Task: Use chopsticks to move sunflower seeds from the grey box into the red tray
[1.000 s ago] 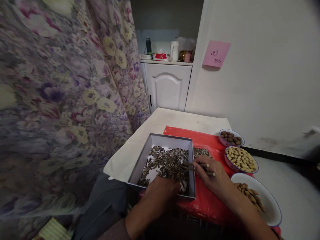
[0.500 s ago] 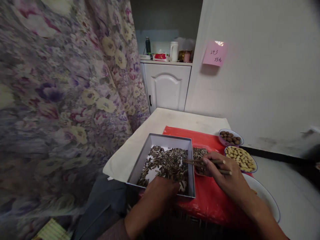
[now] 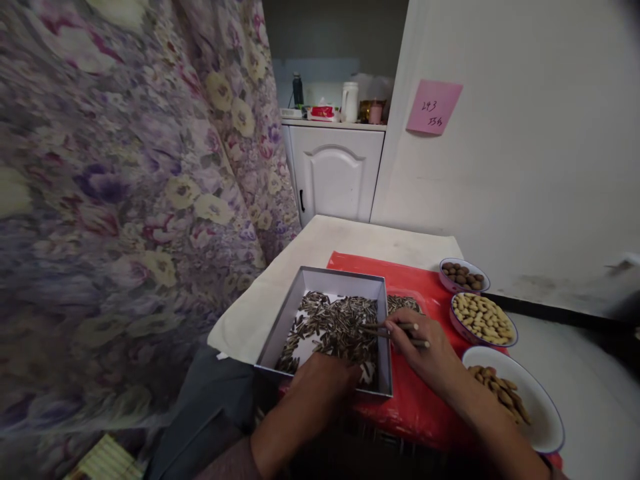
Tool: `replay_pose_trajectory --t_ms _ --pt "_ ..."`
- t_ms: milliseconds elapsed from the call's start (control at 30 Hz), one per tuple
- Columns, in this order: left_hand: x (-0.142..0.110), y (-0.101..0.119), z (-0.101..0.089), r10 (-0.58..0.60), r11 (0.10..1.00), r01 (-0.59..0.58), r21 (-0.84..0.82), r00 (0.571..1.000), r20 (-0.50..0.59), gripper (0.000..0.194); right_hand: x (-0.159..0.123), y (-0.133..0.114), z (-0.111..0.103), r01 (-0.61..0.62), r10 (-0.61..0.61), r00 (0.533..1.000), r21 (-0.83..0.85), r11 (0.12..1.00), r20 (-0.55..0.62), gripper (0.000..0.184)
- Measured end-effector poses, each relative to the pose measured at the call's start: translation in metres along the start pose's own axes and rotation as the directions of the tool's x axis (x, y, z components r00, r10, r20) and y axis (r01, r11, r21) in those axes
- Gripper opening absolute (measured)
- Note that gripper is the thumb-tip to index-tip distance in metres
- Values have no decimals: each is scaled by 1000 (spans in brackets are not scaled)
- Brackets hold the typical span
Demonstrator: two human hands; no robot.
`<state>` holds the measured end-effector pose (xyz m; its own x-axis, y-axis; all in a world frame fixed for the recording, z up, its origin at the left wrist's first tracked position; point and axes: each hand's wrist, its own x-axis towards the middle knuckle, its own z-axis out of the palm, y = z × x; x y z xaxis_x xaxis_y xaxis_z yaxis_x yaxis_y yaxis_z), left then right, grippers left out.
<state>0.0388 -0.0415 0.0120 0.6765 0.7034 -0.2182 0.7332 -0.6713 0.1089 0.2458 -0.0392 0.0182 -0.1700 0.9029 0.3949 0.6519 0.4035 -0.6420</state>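
My right hand (image 3: 423,347) is closed around a pair of wooden chopsticks (image 3: 407,327). Their tips reach over the right wall of a shallow grey box (image 3: 345,279) and are among striped sunflower seeds (image 3: 320,312) lying on its white bottom. My left hand (image 3: 323,383) lies across the near rim of that box, its fingers bent down inside. Those fingertips are hidden, and whatever they may hold cannot be made out. Beside the box, partly behind my right hand, a container holds more sunflower seeds (image 3: 404,304).
On the right stand a bowl of round brown nuts (image 3: 487,285), a bowl of peanuts (image 3: 513,333) and a white bowl (image 3: 545,400) of almond-like nuts. Red plastic (image 3: 415,417) covers part of the white-topped table (image 3: 370,233). A floral curtain (image 3: 150,200) hangs at left.
My right hand has shifted left with the chopsticks, bringing the tips further over the seeds in the box. More of the almond-like nuts' bowl now shows. My left hand stays in place.
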Motion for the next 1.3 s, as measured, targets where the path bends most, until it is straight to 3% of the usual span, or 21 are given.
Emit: replay_pose_trajectory --t_ms 233,533,633,767,933,1133,1300 --pt "1 -1 4 2 1000 -3 -27 999 -48 16 1 -4 -8 -35 36 999 20 999 -26 28" --pt "0 -4 7 -1 1000 1 -13 1000 2 12 -16 -15 -60 -170 194 968 155 973 -161 21" --pt "0 -2 2 -6 1000 6 13 1000 0 10 -12 -14 -53 -151 166 980 138 979 -106 23" --pt "0 2 -4 -8 1000 8 14 1000 1 12 -2 -9 -24 -35 35 999 54 998 -4 28" --pt "0 2 -4 -1 1000 1 4 1000 11 17 1 -2 -3 -16 16 1000 14 1000 3 26" --pt "1 2 -6 -9 1000 9 4 999 51 21 1 -2 -6 -25 25 1000 17 1000 0 29" --pt "1 -1 2 2 1000 -2 -12 1000 4 17 -3 -8 -30 -97 101 994 96 991 -45 25"
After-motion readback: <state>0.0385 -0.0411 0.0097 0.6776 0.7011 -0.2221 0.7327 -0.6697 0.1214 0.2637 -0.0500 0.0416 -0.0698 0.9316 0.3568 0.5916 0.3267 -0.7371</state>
